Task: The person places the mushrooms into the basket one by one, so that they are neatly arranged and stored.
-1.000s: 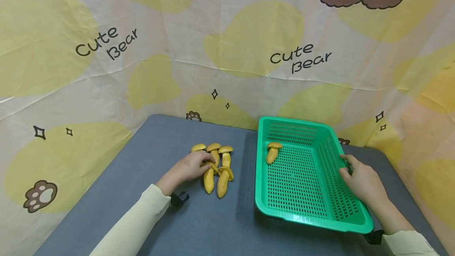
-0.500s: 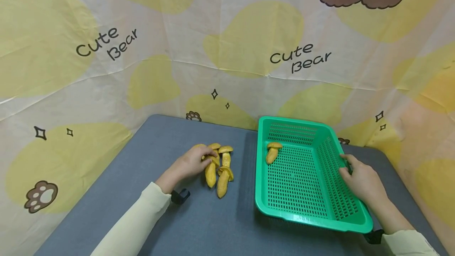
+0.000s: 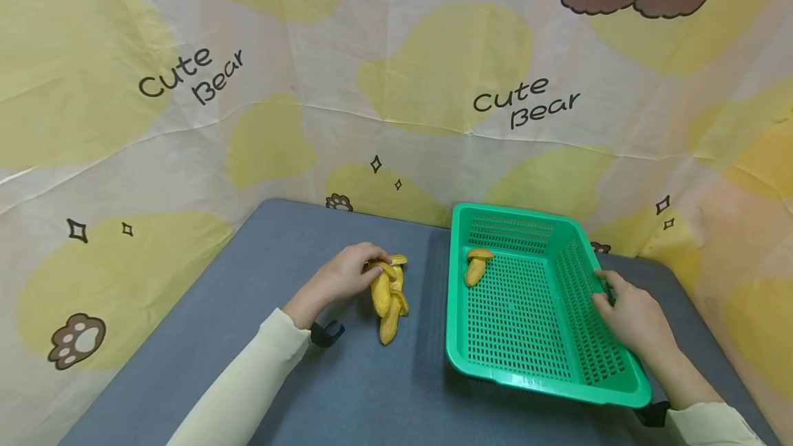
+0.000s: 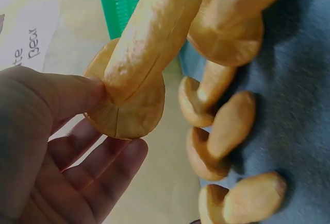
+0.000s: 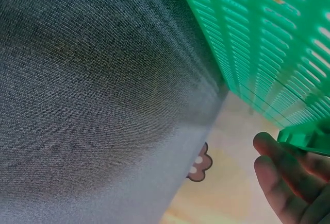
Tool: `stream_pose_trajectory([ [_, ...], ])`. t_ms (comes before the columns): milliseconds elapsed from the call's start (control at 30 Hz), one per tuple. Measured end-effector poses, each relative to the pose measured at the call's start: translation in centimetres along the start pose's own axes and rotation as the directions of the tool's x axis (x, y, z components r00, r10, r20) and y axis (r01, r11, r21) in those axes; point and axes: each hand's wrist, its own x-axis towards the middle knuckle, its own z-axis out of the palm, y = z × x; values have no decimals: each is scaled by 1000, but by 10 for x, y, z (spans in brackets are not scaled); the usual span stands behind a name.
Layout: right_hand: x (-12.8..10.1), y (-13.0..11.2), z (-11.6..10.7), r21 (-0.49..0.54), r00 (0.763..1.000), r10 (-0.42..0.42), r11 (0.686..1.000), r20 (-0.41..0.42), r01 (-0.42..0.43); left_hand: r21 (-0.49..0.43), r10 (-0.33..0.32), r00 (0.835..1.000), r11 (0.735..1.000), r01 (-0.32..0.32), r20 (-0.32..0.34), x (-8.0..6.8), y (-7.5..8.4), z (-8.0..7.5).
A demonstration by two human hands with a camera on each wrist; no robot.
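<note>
The toy mushroom (image 3: 381, 289) hangs stem-down just above the grey bench (image 3: 260, 274), pinched by its cap between the thumb and fingers of the left hand (image 3: 347, 274); the left wrist view shows the thumb (image 4: 62, 98) pressed on the cap's edge with the stem sticking away from the palm. Right below and beside it lie the other mushrooms (image 3: 393, 308), bunched close together on the bench, with four of them visible from the wrist (image 4: 221, 131). The right hand (image 3: 632, 319) holds the right wall of the green basket (image 3: 557, 391), fingers hooked over its rim. The basket's far side appears tipped up slightly off the bench, judging by the right wrist view. Inside it lies one mushroom (image 3: 476, 266), near the far left corner; the rest of its perforated floor holds nothing else. The grip looks thin: only the cap edge is pinched, so the long stem could swing and the piece might slip out, dropping onto the pile and scattering it. The basket might also shift if the right hand loosens, since it seems to rest unevenly.
</note>
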Motion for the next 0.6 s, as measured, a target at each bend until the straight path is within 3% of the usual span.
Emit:
stream_pose_trajectory([
  [367, 0, 1, -2, 2, 1000, -15, 1000, 13, 15, -39, -35, 999, 999, 35, -6, 12, 15, -3],
  [600, 0, 1, -2, 5, 1000, -18, 1000, 24, 18, -78, -8, 1000, 997, 7, -23, 22, 25, -4],
])
